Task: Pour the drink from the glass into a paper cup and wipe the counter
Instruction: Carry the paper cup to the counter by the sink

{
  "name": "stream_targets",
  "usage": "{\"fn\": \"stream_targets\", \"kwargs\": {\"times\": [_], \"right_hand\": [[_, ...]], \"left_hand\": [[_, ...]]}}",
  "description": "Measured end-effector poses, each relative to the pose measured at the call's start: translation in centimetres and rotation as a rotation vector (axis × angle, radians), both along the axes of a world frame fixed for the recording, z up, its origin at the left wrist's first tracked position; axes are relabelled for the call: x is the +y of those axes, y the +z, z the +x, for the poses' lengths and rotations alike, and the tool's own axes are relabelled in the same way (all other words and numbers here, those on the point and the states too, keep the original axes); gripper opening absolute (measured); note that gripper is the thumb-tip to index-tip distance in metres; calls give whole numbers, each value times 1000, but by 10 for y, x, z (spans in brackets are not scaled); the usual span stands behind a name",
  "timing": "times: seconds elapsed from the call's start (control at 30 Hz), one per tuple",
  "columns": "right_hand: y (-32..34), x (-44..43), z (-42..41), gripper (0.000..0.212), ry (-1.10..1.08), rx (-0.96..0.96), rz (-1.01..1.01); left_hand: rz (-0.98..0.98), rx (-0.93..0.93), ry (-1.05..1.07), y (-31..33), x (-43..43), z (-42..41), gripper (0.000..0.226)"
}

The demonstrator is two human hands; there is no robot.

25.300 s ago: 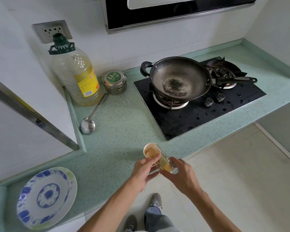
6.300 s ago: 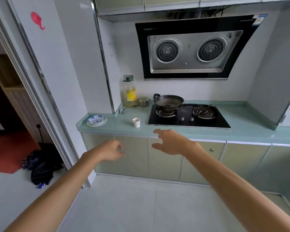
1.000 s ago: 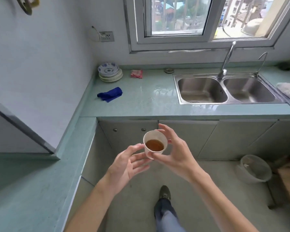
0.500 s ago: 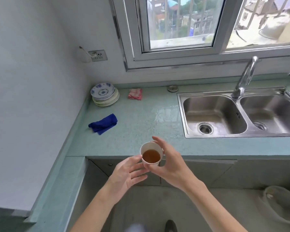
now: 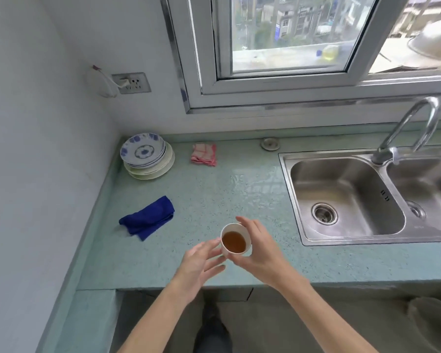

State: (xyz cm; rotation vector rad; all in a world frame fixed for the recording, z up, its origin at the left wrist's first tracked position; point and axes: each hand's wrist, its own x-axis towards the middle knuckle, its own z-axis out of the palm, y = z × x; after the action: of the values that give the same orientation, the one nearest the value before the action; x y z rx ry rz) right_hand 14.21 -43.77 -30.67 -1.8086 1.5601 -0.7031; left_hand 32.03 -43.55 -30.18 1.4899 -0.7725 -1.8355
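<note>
A white paper cup point(image 5: 235, 241) holding brown drink is upright above the green counter point(image 5: 239, 189), near its front edge. My right hand point(image 5: 259, 253) wraps around the cup's right side and holds it. My left hand point(image 5: 200, 263) is beside the cup's left side with fingers spread, its fingertips at the cup wall. A folded blue cloth point(image 5: 148, 217) lies on the counter to the left of the cup. The glass is not in sight.
A stack of blue-patterned plates point(image 5: 147, 155) stands in the back left corner, with a pink cloth point(image 5: 204, 154) beside it. A steel double sink point(image 5: 354, 197) with a tap point(image 5: 413, 128) fills the right side. A window runs behind.
I have come closer to the counter. The cup, carried in my right hand, has moved forward from in front of the cabinet to above the counter top.
</note>
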Motion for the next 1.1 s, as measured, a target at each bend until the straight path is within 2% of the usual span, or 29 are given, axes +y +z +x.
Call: {"fn": "stream_targets", "kwargs": {"times": [0.23, 0.4, 0.77, 0.9, 1.1], "right_hand": [[-44, -64, 41, 79, -53, 118, 83], [-70, -80, 59, 78, -71, 207, 153], [-80, -86, 66, 89, -14, 223, 235], [-68, -98, 75, 74, 74, 296, 225], [-55, -132, 108, 54, 184, 396, 173]], "left_hand": [[155, 50, 9, -36, -72, 30, 33], [190, 64, 3, -60, -92, 38, 27], [214, 52, -83, -83, -105, 54, 35], [145, -143, -79, -79, -113, 69, 37], [-43, -493, -34, -79, -119, 127, 14]]}}
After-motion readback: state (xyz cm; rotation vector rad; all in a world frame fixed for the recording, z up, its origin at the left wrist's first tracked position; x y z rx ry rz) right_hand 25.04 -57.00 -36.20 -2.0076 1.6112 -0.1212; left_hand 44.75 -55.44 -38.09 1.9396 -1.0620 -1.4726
